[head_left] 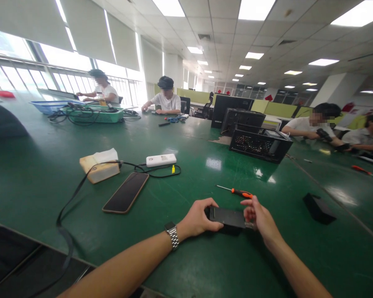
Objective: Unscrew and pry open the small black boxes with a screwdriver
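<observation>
A flat black rectangular box (227, 217) is held just above or on the green table, its kind not clear. My left hand (202, 217) grips its left end between thumb and fingers; a metal-banded watch is on that wrist. At the box's right end is my right hand (259, 217), fingers curled in close, with a small greyish piece (250, 225) by the fingertips that I cannot identify. Just beyond the box lies an orange-and-black screwdriver (240, 193), its shaft pointing left. Off to the right sits a separate black block-shaped part (319, 208).
Left of my hands lie a smartphone (126, 193), a tissue pack (100, 165) and a white power bank (161, 160) with a black cable. Farther back stand an open black computer case (261, 144) and a green basket (95, 115) of cables. Several people sit around the table.
</observation>
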The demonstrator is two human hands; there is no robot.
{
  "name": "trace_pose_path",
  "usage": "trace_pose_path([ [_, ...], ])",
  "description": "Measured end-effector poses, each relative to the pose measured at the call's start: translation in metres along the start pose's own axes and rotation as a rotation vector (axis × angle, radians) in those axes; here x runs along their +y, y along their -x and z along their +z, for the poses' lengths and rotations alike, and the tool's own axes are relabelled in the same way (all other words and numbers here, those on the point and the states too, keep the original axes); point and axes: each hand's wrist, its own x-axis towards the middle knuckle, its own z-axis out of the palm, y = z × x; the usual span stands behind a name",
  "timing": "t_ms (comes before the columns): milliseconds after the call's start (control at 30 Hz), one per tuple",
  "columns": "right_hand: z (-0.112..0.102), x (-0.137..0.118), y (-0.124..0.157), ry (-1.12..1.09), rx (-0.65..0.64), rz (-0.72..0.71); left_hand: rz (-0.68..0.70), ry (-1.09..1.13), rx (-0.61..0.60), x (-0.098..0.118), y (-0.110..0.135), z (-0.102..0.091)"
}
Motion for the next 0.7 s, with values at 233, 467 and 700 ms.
trace_pose_path([
  [233,0.001,0.013,0.01,0.047,0.093,-0.025,-0.02,0.026,0.004,0.003,0.001,0.001],
  [467,-0.003,-0.01,0.03,0.034,0.192,-0.097,-0.014,0.022,-0.027,0.002,0.0,-0.002],
  [700,0.0,-0.001,0.034,0.345,0.237,-0.196,0.019,-0.006,-0.015,0.001,0.001,-0.002],
])
